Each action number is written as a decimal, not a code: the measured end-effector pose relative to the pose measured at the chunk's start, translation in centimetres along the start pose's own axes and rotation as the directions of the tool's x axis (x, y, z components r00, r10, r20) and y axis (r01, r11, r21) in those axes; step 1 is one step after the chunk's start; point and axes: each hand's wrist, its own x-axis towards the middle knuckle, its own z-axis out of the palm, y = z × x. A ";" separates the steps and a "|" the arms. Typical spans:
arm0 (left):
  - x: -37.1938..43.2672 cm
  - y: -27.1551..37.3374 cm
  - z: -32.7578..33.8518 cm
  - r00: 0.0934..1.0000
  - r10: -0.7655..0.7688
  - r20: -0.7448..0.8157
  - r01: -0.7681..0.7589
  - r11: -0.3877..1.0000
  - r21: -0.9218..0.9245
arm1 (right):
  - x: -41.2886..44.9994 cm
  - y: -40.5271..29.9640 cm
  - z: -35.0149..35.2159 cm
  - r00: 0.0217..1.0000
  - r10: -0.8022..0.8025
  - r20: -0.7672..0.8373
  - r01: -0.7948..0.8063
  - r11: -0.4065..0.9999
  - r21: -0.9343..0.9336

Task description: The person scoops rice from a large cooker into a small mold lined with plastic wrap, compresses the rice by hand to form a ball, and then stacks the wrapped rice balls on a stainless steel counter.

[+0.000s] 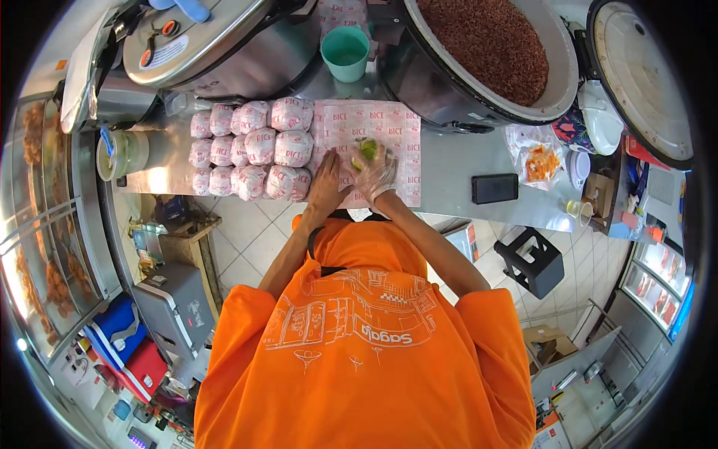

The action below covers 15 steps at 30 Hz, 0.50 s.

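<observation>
A stack of printed wrapping paper (387, 123) lies flat on the steel counter in front of me. My right hand (377, 175), in a clear plastic glove, grips a small green round object (367, 148), perhaps a cup, low over the sheet. Its underside is hidden. Bare and flat, my left hand (330, 184) presses on the paper's left part with fingers stretched forward and nothing held. Just left of it, several round paper-wrapped packets (259, 146) sit in rows, the nearest close to my fingers.
Behind the paper are a large cooker full of reddish-brown rice (493, 50), a teal plastic cup (345, 53) and a lidded cooker (224, 62) with scissors (157, 42) on top. A phone (495, 188) and a bag of orange food (539, 164) lie rightward. A tub (120, 156) stands left.
</observation>
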 end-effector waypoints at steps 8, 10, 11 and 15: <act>-0.6 -0.5 0.3 1.000 0.025 0.000 -0.025 0.998 0.053 | 1.3 2.1 2.3 0.993 -0.113 0.016 0.114 0.989 -0.093; -0.7 -0.6 0.4 1.000 0.026 -0.006 -0.025 0.998 0.051 | 1.6 1.9 1.7 0.997 -0.041 0.068 0.045 0.997 -0.063; -0.7 -0.6 0.5 1.000 0.028 -0.007 -0.027 0.999 0.043 | 1.5 1.7 1.4 0.997 -0.041 0.067 0.045 0.997 -0.065; -0.6 -0.8 0.3 0.999 0.039 -0.016 -0.039 0.998 0.043 | 0.5 1.6 1.0 0.990 -0.080 -0.116 0.078 0.997 -0.018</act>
